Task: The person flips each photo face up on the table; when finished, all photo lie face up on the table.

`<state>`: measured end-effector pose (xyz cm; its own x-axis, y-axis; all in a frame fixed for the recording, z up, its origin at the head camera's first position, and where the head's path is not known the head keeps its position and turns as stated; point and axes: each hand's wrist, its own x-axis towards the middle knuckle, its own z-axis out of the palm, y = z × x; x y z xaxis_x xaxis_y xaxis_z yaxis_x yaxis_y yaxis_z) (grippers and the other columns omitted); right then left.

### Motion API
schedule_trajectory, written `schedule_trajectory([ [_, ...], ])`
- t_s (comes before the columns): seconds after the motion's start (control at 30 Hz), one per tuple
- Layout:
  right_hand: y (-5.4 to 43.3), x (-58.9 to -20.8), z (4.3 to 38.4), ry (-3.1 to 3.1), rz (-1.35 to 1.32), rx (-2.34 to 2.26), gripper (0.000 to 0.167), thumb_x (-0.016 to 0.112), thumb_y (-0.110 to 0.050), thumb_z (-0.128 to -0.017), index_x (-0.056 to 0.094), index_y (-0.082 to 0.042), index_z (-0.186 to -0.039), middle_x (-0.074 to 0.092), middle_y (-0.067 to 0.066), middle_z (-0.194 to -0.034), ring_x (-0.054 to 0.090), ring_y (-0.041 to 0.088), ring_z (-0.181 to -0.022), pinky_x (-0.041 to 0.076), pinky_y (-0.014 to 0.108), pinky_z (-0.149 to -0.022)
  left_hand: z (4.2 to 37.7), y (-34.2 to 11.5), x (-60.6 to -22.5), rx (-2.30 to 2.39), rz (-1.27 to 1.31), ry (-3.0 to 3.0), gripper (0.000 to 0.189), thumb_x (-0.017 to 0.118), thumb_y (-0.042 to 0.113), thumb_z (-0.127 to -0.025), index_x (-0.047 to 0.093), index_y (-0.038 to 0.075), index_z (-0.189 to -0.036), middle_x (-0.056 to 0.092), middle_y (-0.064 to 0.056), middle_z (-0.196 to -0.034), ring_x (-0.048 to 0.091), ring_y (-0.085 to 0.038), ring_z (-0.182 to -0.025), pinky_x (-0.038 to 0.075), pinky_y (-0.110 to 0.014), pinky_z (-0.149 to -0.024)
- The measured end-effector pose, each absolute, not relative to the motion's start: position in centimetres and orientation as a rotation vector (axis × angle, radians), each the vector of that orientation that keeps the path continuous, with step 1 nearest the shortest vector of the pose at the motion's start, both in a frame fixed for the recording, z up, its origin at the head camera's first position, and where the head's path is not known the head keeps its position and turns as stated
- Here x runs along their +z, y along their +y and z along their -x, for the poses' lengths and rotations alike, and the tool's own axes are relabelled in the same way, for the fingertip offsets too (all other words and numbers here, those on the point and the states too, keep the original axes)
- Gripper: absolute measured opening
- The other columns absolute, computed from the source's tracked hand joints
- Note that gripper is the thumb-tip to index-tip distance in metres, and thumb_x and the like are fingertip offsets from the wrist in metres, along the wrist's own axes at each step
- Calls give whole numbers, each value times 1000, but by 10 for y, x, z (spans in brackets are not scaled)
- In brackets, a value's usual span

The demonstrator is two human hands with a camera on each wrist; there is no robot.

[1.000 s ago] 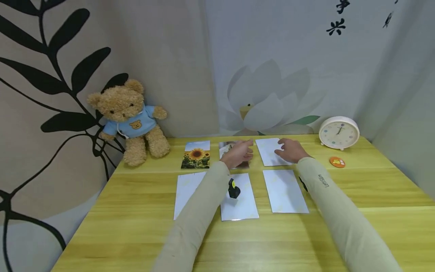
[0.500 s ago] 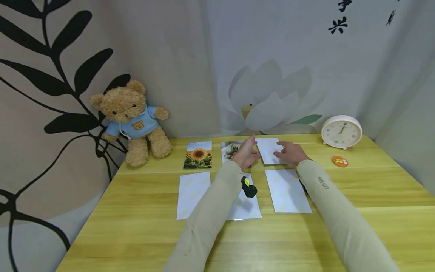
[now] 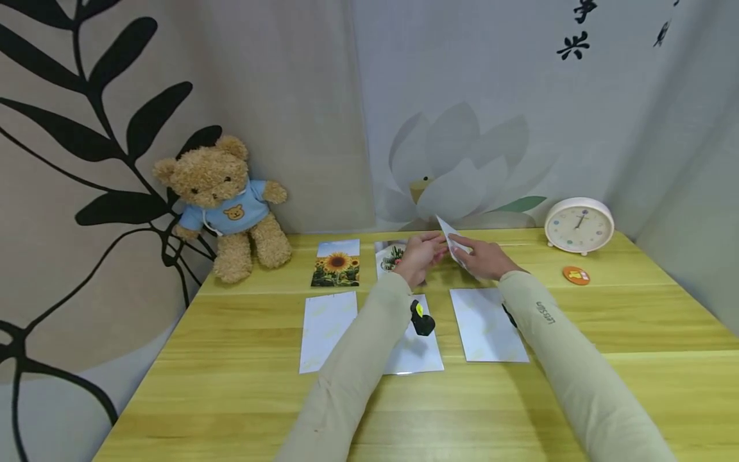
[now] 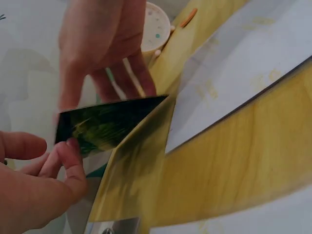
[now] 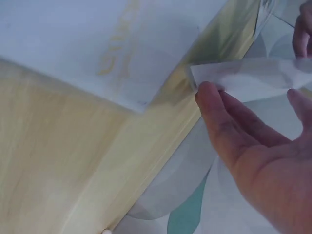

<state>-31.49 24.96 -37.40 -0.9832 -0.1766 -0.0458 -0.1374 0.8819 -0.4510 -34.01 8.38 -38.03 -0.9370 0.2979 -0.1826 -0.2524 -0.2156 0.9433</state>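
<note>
A picture card (image 3: 452, 242) stands tilted off the table in the back row, its white back to the right. My right hand (image 3: 484, 258) grips it between thumb and fingers, fingertips at its edge in the right wrist view. In the left wrist view the card's dark green picture side (image 4: 105, 124) faces my left hand (image 4: 41, 187), whose bent fingers touch near one corner; its thumb looks apart from the card. Left of the hands lie a sunflower card (image 3: 335, 264) and a plant picture card (image 3: 388, 258), partly covered by my left hand (image 3: 423, 256).
Three white-backed cards form the front row: left (image 3: 326, 327), middle (image 3: 412, 353) and right (image 3: 489, 326). A teddy bear (image 3: 228, 208) sits at the back left. At the back right are a white clock (image 3: 579, 226) and an orange disc (image 3: 576, 275) on the wooden table (image 3: 462, 410).
My left hand has moved right, from over the plant card to the back-right card. That card, flat before, is now lifted and tilted on edge in my right hand.
</note>
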Motion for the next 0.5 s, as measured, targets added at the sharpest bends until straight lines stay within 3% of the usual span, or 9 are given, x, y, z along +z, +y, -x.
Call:
schedule_trajectory([
  [0.17,249,-372,312,2921,228,-775,59,34,-51,-107,28,-26,-160,59,29,-137,63,42,-118,49,57,-102,337,88,-384,2234,-103,1685,48,51,-5,-100,50,6,-147,56,-15,-145,64,-16,-106,42,-46,-115],
  [0.33,252,-368,312,2664,186,-1201,58,39,-44,-108,21,-30,-161,42,28,-154,57,44,-128,50,54,-106,334,89,-383,2210,-102,1702,44,56,5,-101,58,25,-141,59,-14,-140,61,-15,-93,43,-52,-113],
  [0.43,257,-363,312,2432,184,-1491,58,40,-31,-110,17,-25,-162,33,26,-160,50,44,-136,46,52,-112,333,89,-382,2121,-127,1754,39,59,16,-102,61,41,-133,50,-12,-150,60,-30,-116,43,-59,-110],
  [0.5,263,-361,311,2316,174,-1635,56,38,-27,-110,18,-20,-162,34,23,-159,52,40,-134,48,45,-111,333,90,-380,2038,-169,1791,39,61,23,-102,58,48,-132,38,-8,-160,47,-39,-136,40,-66,-109],
])
